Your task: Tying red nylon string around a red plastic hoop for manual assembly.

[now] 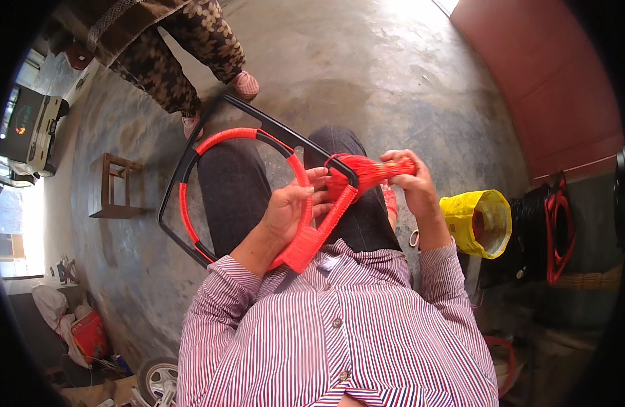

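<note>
A black tubular frame (275, 130) with an inner ring (182, 197) lies tilted across my lap. Red strip is wrapped tightly round parts of the ring and along the near straight bar (336, 216); other stretches stay black. My left hand (292, 207) is palm up under the ring's right side, its fingers loosely curled round the red-wrapped part and showing between ring and bar. At the frame's right corner, a bundle of loose red strips (363, 171) runs out to the right. My right hand (414, 184) is closed round the bundle's bunched end.
A person in flowered trousers (210, 47) stands at the far left. A small wooden stool (115, 186) is on the concrete floor. To my right are a yellow bag (476, 220) and black frames with red edging (560, 234). A wheel (160, 380) shows at lower left.
</note>
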The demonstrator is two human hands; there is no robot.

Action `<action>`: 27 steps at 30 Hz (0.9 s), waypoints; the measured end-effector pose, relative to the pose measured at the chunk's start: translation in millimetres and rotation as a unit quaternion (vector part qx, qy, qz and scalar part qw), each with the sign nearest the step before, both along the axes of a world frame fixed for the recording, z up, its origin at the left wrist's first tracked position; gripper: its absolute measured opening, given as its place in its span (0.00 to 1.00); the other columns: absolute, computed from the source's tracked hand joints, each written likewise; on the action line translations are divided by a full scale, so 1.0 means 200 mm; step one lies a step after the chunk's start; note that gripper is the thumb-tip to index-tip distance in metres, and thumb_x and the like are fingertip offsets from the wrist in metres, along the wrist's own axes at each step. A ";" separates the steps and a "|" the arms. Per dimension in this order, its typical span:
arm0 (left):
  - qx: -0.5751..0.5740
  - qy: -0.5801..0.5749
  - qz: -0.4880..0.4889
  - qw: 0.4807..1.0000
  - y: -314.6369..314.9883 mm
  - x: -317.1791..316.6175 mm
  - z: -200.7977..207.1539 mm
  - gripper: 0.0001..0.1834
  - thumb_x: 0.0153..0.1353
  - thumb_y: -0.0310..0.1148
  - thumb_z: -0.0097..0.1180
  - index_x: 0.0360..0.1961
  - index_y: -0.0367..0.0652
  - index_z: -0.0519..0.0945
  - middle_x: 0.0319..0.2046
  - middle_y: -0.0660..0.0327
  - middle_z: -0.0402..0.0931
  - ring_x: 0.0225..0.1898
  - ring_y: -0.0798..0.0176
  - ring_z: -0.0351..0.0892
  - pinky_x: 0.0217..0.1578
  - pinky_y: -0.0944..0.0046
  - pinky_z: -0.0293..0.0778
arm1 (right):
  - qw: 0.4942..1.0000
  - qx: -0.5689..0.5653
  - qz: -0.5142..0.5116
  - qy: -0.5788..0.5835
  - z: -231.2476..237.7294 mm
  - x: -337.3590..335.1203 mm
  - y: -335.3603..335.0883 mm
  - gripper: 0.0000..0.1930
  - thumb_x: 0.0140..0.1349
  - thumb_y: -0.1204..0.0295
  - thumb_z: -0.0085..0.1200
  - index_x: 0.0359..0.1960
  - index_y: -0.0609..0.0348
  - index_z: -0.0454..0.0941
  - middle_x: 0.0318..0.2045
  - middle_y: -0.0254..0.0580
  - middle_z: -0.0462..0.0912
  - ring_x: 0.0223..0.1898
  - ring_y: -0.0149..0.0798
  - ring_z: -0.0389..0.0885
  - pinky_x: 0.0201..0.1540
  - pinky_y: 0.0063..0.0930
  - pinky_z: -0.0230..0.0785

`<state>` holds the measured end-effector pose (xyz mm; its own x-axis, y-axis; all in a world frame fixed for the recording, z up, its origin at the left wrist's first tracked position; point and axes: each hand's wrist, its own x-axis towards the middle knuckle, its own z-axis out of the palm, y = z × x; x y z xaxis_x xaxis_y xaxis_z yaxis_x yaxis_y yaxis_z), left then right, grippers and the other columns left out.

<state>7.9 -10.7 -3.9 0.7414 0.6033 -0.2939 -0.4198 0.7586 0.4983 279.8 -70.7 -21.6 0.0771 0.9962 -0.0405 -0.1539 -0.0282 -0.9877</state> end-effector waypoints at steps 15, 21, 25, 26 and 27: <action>0.023 0.031 -0.121 0.992 0.02 0.02 0.06 0.25 0.60 0.32 0.56 0.56 0.30 0.71 0.49 0.44 0.77 0.40 0.53 0.83 0.45 0.59 0.81 | 0.935 0.102 -0.157 0.301 0.15 0.22 -0.21 0.13 0.55 0.75 0.50 0.44 0.56 0.69 0.33 0.35 0.73 0.38 0.31 0.74 0.42 0.29 0.71; 0.051 0.032 -0.123 0.990 0.00 0.02 0.05 0.28 0.58 0.28 0.58 0.59 0.29 0.68 0.47 0.42 0.77 0.39 0.52 0.83 0.44 0.59 0.81 | 0.997 -0.063 0.001 0.053 0.08 -0.24 -0.10 0.13 0.58 0.84 0.54 0.45 0.61 0.73 0.31 0.33 0.79 0.29 0.26 0.78 0.31 0.23 0.74; 0.063 0.039 -0.121 0.990 0.01 0.03 0.06 0.29 0.60 0.28 0.57 0.61 0.31 0.65 0.45 0.43 0.77 0.39 0.52 0.83 0.43 0.60 0.81 | 0.992 -0.034 -0.026 0.120 0.16 -0.11 -0.13 0.10 0.56 0.85 0.54 0.40 0.62 0.73 0.28 0.33 0.76 0.23 0.26 0.75 0.24 0.22 0.70; 0.064 0.037 -0.122 0.990 0.02 0.04 0.05 0.29 0.60 0.28 0.57 0.61 0.31 0.65 0.45 0.43 0.77 0.39 0.52 0.83 0.43 0.60 0.81 | 0.992 -0.034 -0.027 0.118 0.18 -0.11 -0.14 0.10 0.56 0.85 0.54 0.40 0.62 0.73 0.28 0.33 0.76 0.23 0.26 0.75 0.24 0.22 0.70; 0.057 0.062 -0.115 0.990 0.02 0.03 0.05 0.28 0.61 0.29 0.57 0.61 0.31 0.65 0.45 0.44 0.77 0.39 0.52 0.84 0.42 0.60 0.81 | 0.991 -0.041 0.013 0.128 0.22 -0.13 -0.15 0.11 0.53 0.85 0.53 0.39 0.63 0.72 0.27 0.33 0.76 0.21 0.26 0.74 0.23 0.21 0.68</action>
<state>14.7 -7.7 5.2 0.8255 0.4569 -0.3313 -0.1718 0.7627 0.6235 254.8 -100.1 21.5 0.0278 0.9903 -0.1360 -0.3966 -0.1140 -0.9109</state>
